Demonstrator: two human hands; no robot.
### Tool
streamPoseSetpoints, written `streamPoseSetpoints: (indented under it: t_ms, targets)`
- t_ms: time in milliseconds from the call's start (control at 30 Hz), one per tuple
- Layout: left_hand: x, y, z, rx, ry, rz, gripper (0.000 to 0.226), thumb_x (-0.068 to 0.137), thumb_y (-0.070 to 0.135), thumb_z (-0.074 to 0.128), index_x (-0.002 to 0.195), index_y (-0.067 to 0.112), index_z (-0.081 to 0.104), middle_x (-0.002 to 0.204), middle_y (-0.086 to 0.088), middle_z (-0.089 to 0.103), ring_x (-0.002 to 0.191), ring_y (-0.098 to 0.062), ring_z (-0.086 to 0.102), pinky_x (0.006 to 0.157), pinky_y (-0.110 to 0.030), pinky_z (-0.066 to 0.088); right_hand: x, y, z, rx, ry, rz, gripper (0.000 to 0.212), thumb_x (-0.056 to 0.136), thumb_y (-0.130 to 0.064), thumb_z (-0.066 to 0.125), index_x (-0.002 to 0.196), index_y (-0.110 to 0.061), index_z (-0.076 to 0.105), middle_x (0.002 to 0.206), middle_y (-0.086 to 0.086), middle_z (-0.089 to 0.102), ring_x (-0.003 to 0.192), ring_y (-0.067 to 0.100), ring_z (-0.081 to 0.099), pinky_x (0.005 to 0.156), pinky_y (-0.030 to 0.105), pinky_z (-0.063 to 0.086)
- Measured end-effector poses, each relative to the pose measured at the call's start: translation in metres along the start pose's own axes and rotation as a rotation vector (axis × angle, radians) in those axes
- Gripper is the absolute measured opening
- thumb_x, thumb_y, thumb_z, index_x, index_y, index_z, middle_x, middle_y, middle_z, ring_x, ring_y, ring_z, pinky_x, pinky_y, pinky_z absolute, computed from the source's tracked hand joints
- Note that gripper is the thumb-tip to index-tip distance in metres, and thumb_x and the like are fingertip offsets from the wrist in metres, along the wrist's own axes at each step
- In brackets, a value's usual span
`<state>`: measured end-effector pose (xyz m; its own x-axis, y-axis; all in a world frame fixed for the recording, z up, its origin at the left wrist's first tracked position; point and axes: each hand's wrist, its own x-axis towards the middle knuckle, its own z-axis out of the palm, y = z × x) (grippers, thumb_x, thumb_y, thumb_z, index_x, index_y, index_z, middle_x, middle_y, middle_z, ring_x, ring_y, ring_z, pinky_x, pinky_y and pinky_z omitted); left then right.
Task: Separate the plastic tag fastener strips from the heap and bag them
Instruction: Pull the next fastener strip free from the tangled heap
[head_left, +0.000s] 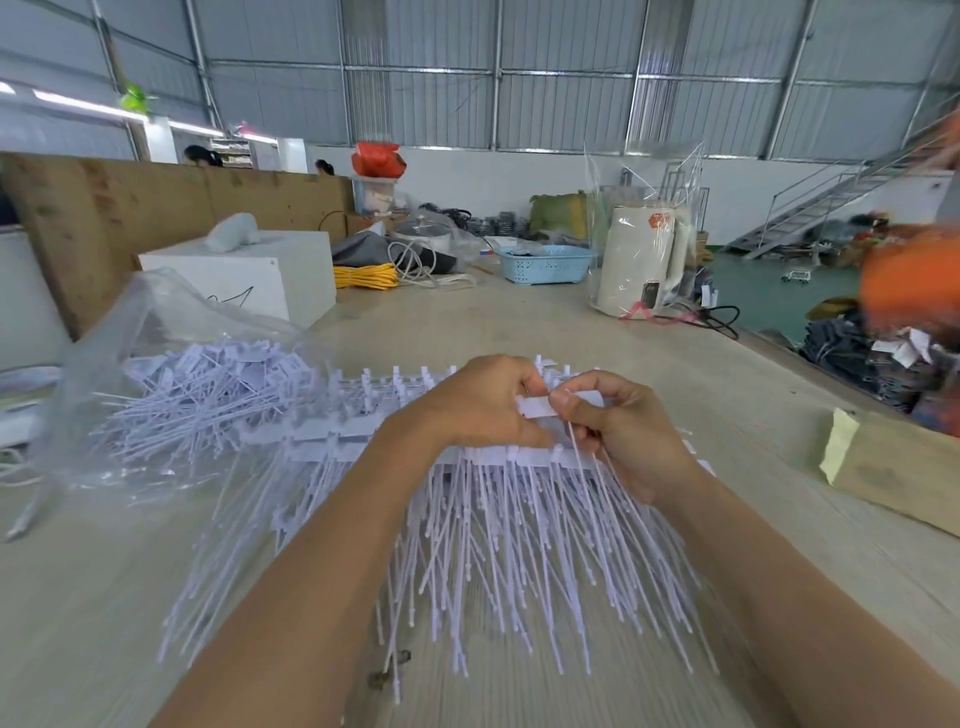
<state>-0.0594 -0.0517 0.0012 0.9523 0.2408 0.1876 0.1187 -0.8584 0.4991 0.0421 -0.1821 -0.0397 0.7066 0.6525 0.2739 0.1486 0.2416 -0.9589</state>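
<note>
Fastener strip (540, 406) | pinched by both hands: left (480, 402), right (621, 421)

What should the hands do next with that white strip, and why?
Probably pull the strip free and drop it into the clear bag. Both the left hand and right hand pinch it above the heap, and the bag already holds loose strips.

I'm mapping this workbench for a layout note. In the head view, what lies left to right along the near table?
Clear bag of separated strips → left hand → right hand, both pinching one strip → taped cardboard piece.
</note>
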Motion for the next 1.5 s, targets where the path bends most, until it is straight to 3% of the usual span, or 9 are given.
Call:
streamPoseSetpoints:
  t_ms: [200, 467, 733, 867, 967, 1067, 1267, 1400, 1500]
  targets:
    - [0.002, 0.005, 0.008, 0.037, 0.286, 0.175, 0.023, 0.075, 0.024, 0.076, 0.096, 0.015, 0.07, 0.092, -0.003, 0.069, 0.085, -0.02, 0.061, 0.071, -0.031, 0.049, 0.001, -0.001, -0.002, 0.137, 0.034, 0.039, 0.007, 0.083, -0.004, 0.065, 0.076, -0.006, 0.066, 0.049, -0.003, 0.055, 0.04, 0.008, 0.039, 0.037, 0.016, 0.032]
    - [0.004, 0.003, 0.008, -0.123, 0.203, 0.167, 0.012, 0.08, 0.023, 0.072, 0.085, 0.013, 0.074, 0.058, 0.009, 0.06, 0.043, -0.003, 0.04, 0.047, -0.02, 0.032, -0.003, -0.008, -0.008, -0.004, -0.061, -0.16, 0.007, 0.072, -0.008, 0.07, 0.068, -0.011, 0.065, 0.055, 0.0, 0.056, 0.043, 0.009, 0.037, 0.042, 0.017, 0.033]
    - [-0.001, 0.01, 0.002, -0.544, 0.124, 0.189, 0.006, 0.083, 0.017, 0.069, 0.081, 0.013, 0.072, 0.055, 0.003, 0.059, 0.044, -0.005, 0.038, 0.046, -0.015, 0.032, -0.003, -0.02, -0.012, 0.09, -0.175, -0.192, 0.01, 0.07, -0.017, 0.066, 0.065, -0.025, 0.068, 0.058, -0.002, 0.057, 0.049, 0.011, 0.038, 0.05, 0.022, 0.03]
    - [-0.006, 0.01, -0.006, -0.75, 0.105, 0.185, 0.007, 0.083, 0.016, 0.067, 0.08, 0.015, 0.073, 0.054, 0.007, 0.06, 0.045, -0.01, 0.037, 0.044, -0.018, 0.029, 0.002, -0.033, -0.036, 0.694, -0.088, -0.07, 0.02, 0.089, -0.001, 0.041, 0.075, -0.014, 0.047, 0.059, -0.004, 0.043, 0.045, 0.004, 0.038, 0.042, 0.013, 0.037]
    - [-0.005, 0.01, -0.006, -0.715, 0.201, 0.151, 0.006, 0.081, 0.017, 0.07, 0.086, 0.02, 0.072, 0.061, 0.009, 0.066, 0.051, -0.006, 0.052, 0.048, -0.016, 0.039, 0.002, -0.039, -0.055, 0.855, -0.002, -0.053, 0.006, 0.084, -0.015, 0.051, 0.08, -0.014, 0.046, 0.064, -0.003, 0.043, 0.049, 0.003, 0.042, 0.047, 0.009, 0.041]
    - [-0.005, 0.011, -0.002, -0.554, 0.085, 0.112, 0.024, 0.09, 0.006, 0.056, 0.104, 0.02, 0.069, 0.079, 0.009, 0.066, 0.059, 0.004, 0.053, 0.058, -0.01, 0.044, 0.005, -0.033, -0.047, 0.704, 0.042, 0.068, 0.024, 0.077, -0.008, 0.059, 0.094, -0.013, 0.044, 0.072, 0.006, 0.054, 0.05, 0.01, 0.053, 0.049, 0.015, 0.049]
    - [-0.005, 0.007, 0.0, -0.463, 0.022, 0.09, 0.055, 0.078, -0.018, 0.055, 0.125, 0.011, 0.053, 0.097, -0.001, 0.05, 0.074, -0.009, 0.05, 0.06, -0.016, 0.044, -0.001, -0.03, -0.026, 0.059, 0.046, 0.028, 0.031, 0.077, 0.01, 0.053, 0.059, -0.015, 0.062, 0.063, 0.004, 0.053, 0.047, 0.014, 0.043, 0.036, 0.015, 0.027]
    - [0.0, 0.009, 0.003, -0.124, 0.091, 0.136, 0.046, 0.077, -0.002, 0.066, 0.11, 0.019, 0.043, 0.104, 0.003, 0.045, 0.083, -0.008, 0.049, 0.065, -0.01, 0.041, -0.007, -0.029, -0.017, -0.217, 0.015, -0.01, 0.016, 0.078, -0.034, 0.071, 0.078, -0.018, 0.072, 0.049, -0.013, 0.047, 0.04, 0.007, 0.036, 0.038, 0.015, 0.026]
    - [0.001, 0.012, 0.005, 0.07, 0.13, 0.197, 0.043, 0.078, 0.003, 0.068, 0.1, 0.02, 0.035, 0.106, 0.001, 0.039, 0.091, -0.014, 0.05, 0.066, -0.014, 0.037, -0.01, -0.026, -0.011, -0.43, -0.053, -0.057, 0.017, 0.083, -0.038, 0.066, 0.078, -0.021, 0.069, 0.04, -0.018, 0.047, 0.035, -0.001, 0.037, 0.038, 0.011, 0.03]
